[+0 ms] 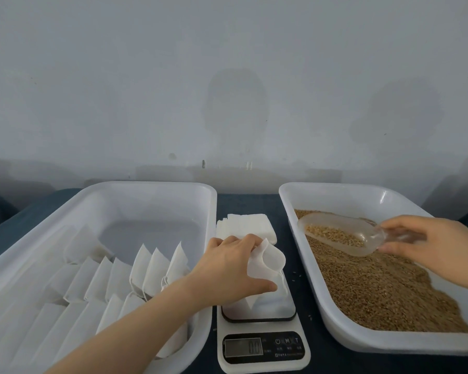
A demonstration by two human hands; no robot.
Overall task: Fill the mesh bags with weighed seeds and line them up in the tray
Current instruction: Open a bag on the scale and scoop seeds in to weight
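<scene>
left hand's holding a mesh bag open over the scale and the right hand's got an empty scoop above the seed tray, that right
Not quite: the scoop isn't empty. The head view shows it carrying a small heap of seeds, held by the right hand above the seed tray. The rest stands: the left hand holds the mesh bag open over the scale.

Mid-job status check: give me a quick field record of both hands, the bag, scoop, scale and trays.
left hand: holds a mesh bag open over the scale platform
right hand: grips a clear scoop with seeds in it, above the seed tray
scale display: appears to read 0.0
left tray: white bags lined up in rows at the near end
spare bags: flat stack behind the scale
</scene>
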